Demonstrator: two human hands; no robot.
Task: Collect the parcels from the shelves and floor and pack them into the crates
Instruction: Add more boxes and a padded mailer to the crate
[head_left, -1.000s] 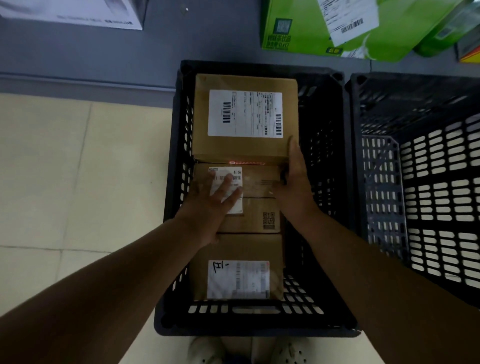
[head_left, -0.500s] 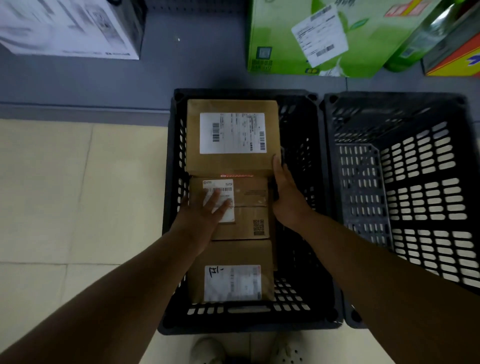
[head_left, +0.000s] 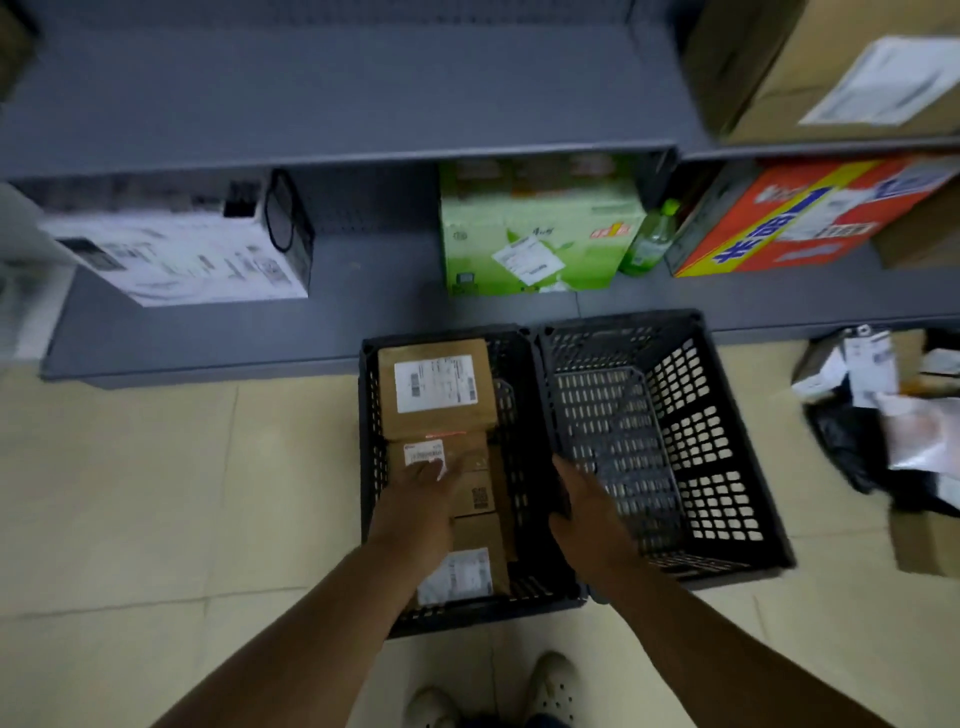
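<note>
While both hands' fingers stay released, crates (head_left: 524, 467) sit on tile floor (head_left: 182, 493) below shelves (head_left: 332, 150).

3 boxes (head_left: 435, 387) lie in a row in the left crate (head_left: 371, 431). The left grip (head_left: 415, 506) rests on the middle one, the right grip (head_left: 584, 506) just right of it. Right of that grip stands the second crate (head_left: 727, 441); the shelf (head_left: 363, 306) lies beyond both.

Obscured and cropped regions

Our left hand (head_left: 421, 501) covers part of the middle parcel (head_left: 470, 480); label text is too small for us to read. The floor parcels (head_left: 883, 415) are blurred and cropped at the right edge.
</note>
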